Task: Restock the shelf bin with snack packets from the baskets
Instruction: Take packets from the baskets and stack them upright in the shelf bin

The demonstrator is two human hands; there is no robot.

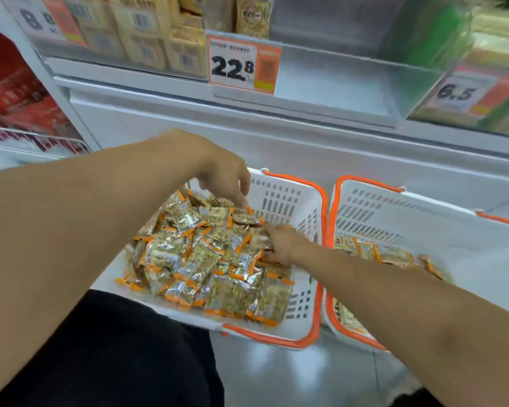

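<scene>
Snack packets (215, 259) lay heaped in the left basket (294, 201), a white slotted tub with an orange rim, standing on the floor below the shelf. The left hand (227, 177) reached in from above with its wrist bent downward, fingers curled and dipping into the far end of the heap; whether they actually pinched a packet could not be told (motion blur hid the tips). The right hand (282, 243) lay low over the heap near the basket's right wall, its fingers bent down among the packets, grip likewise not discernible. Both forearms crossed the near rim at a shallow slant.

The right basket (409, 218) stood just beside the left one, rims nearly touching, with a thinner layer of packets on its floor. Open room remained above both baskets up to the shelf bin (335, 80), which sat behind the price tag (241, 64) reading 22.8.

The packets pointed every way, their long axes mixed, orange sealed ends showing at many angles.
</scene>
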